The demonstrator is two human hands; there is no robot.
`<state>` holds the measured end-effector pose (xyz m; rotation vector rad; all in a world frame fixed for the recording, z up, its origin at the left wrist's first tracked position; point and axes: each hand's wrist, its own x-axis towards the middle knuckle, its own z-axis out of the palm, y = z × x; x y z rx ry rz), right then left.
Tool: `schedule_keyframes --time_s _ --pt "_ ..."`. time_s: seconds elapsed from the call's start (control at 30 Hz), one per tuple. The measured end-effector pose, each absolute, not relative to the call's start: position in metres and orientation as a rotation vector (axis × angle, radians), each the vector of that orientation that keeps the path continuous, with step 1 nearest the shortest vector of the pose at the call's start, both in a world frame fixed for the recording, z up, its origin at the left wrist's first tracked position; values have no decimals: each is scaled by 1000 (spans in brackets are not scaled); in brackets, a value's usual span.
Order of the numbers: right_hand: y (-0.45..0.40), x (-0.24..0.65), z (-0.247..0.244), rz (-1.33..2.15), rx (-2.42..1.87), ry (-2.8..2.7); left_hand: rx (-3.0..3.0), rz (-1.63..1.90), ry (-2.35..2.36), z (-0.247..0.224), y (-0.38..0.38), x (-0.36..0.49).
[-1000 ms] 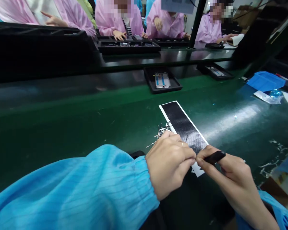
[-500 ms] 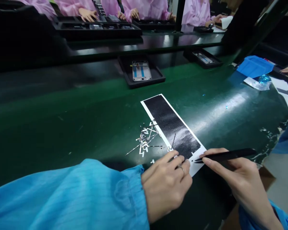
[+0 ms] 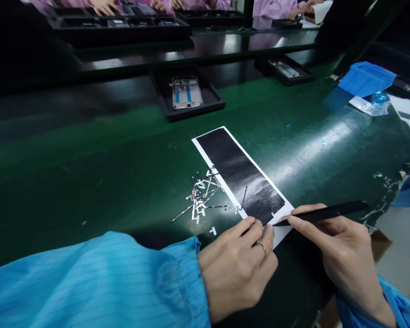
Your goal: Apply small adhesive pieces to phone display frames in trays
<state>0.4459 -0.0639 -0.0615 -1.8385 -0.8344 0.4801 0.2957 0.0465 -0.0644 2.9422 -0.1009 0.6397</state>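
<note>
Blue striped sleeve (image 3: 89, 282) of the left arm fills the near left, cuff gathered at the wrist. Left of the work, on the green belt (image 3: 89, 159), lies a loose heap of thin metal slivers (image 3: 201, 198), just beside the sheet, apparently pushed aside to keep them off it. One sliver (image 3: 212, 231) sits apart, close to the left hand (image 3: 237, 269). That hand wears a ring (image 3: 261, 247), its fingers (image 3: 258, 228) curled with the tips down on the near end of the sheet, seemingly pinning it flat; no object is gripped, and the hand is not lifted. The sheet (image 3: 241, 182) is a long black strip on white backing, lying diagonally from near right to far left, its near end under the hands. Right hand (image 3: 345, 255) holds black tweezers (image 3: 323, 213) pen-style, thumb and fingers closed around the shank, the tip angled down to the black strip's near corner for fine control; whether the tip has hold of anything is too small to tell. Farther off sits a black tray (image 3: 187, 114) holding a phone frame (image 3: 187, 93). At far right are a blue plastic item (image 3: 365, 79), a clear bag (image 3: 371, 105) and white paper (image 3: 408, 111). Along the far edge, a co-worker's hands (image 3: 104, 7) work above another tray.
</note>
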Motion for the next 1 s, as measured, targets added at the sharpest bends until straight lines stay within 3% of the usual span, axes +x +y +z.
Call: schedule_keyframes --time_s 0.27,0.4,0.67,1.0 --pt "-63 449 -66 546 -1763 -802 2903 709 -87 -70 45 299" --pt "-66 447 -67 565 -1631 -750 2643 826 135 -65 43 296" --pt "-74 423 -60 352 -1583 -847 1418 -60 767 -32 55 299" --pt "-74 422 -60 372 -1625 -1054 1226 -86 876 -33 53 304"
